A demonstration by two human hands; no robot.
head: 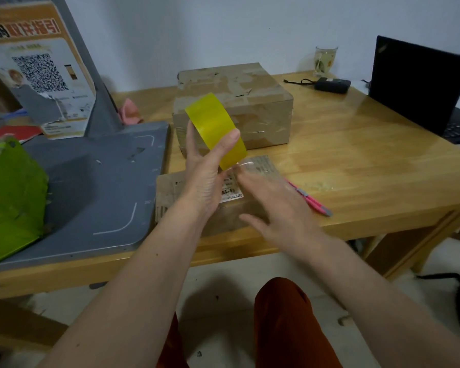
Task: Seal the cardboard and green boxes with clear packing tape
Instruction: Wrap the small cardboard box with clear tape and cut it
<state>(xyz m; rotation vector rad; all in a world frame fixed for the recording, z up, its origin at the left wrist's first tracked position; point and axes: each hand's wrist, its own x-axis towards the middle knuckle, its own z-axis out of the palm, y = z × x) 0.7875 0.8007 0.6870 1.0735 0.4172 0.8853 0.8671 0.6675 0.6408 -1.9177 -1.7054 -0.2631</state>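
The tape roll (215,130) is held raised in the left hand (206,179), thumb and fingers curled round its rim, above the small cardboard box (197,205) at the bench's near edge. The blurred right hand (279,205) is spread over that box, apparently pulling the thin, clingy free end; whether it is pinched cannot be told. The roll is judged light and stiff, best gripped across its rim.

- Your tape roll (215,130), at the centre of the frame, looks like glossy yellowish plastic film.
- The two cardboard boxes (234,102) are matt brown paperboard, scuffed, with shiny strips of tape.
- The table (356,155) is pale wood with a glossy finish.
- The green box (11,197), at the left edge, has a wrinkled surface.
- The grey tray (104,187) looks smooth and matt.
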